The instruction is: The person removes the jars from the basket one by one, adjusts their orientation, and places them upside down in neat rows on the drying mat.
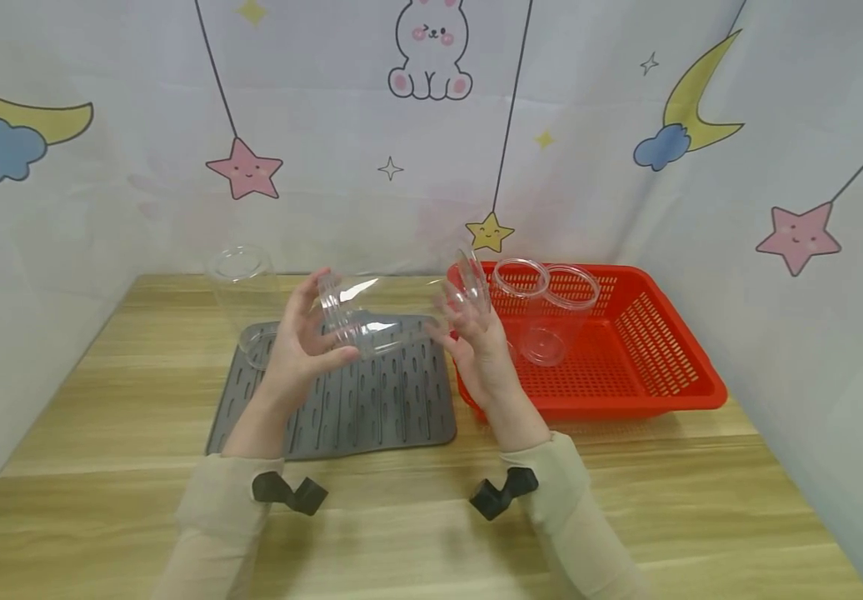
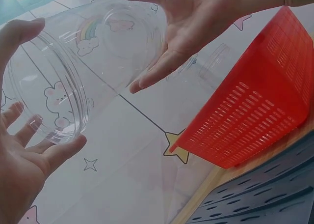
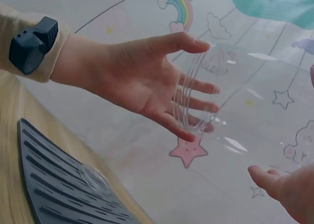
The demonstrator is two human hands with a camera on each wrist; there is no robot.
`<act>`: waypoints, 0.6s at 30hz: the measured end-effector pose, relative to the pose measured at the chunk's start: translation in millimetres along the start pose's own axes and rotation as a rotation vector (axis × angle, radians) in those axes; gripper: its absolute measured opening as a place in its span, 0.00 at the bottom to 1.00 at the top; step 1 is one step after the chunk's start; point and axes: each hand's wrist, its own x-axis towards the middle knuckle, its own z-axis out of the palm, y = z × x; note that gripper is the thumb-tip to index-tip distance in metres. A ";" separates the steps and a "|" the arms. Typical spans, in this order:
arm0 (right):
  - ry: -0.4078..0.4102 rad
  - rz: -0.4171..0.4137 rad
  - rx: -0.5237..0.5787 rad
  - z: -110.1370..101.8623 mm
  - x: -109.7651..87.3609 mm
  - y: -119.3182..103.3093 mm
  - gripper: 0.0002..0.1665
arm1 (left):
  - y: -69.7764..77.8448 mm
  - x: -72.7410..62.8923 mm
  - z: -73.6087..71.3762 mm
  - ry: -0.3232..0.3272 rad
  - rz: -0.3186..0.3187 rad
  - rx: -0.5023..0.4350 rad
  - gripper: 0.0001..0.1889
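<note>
White curtain, printed with stars, moons and a rabbit, at the far side; wood-grain desk in front. Red basket on the right, grey mat left of it. Two clear jars upright in the basket, towards its left end; left jar upright at the mat's far left corner. Held jar lies on its side in the air above the mat, ridged end left, contents none visible.

To handle it well, I'd keep both ends supported, pressure light and even, since the smooth clear wall could slip; turn slowly, clear of the basket rim and left jar.

Left hand: grip part-closed on the ridged end, thumb near side, fingers curved round the far side. Right hand: grip spread wide, thumb and fingers about the other end, palm towards the jar; exact finger contact can't be told through the reflections. Both forearms reach forward from the near side, angled slightly inward.
</note>
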 end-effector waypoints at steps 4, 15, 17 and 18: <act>-0.001 0.034 0.066 6.0 -0.2 5.2 0.80 | -1.1 0.2 -1.2 -0.011 0.029 -0.021 0.51; 0.017 -0.005 0.123 19.2 0.4 3.9 0.80 | 7.8 -1.9 -6.0 -0.089 0.055 0.012 0.54; 0.013 -0.032 0.129 22.5 1.6 1.7 0.79 | 11.3 -3.2 -8.1 -0.095 0.059 0.063 0.55; 0.009 -0.043 0.127 23.9 2.2 0.4 0.78 | 12.9 -3.7 -9.5 -0.097 0.070 0.090 0.55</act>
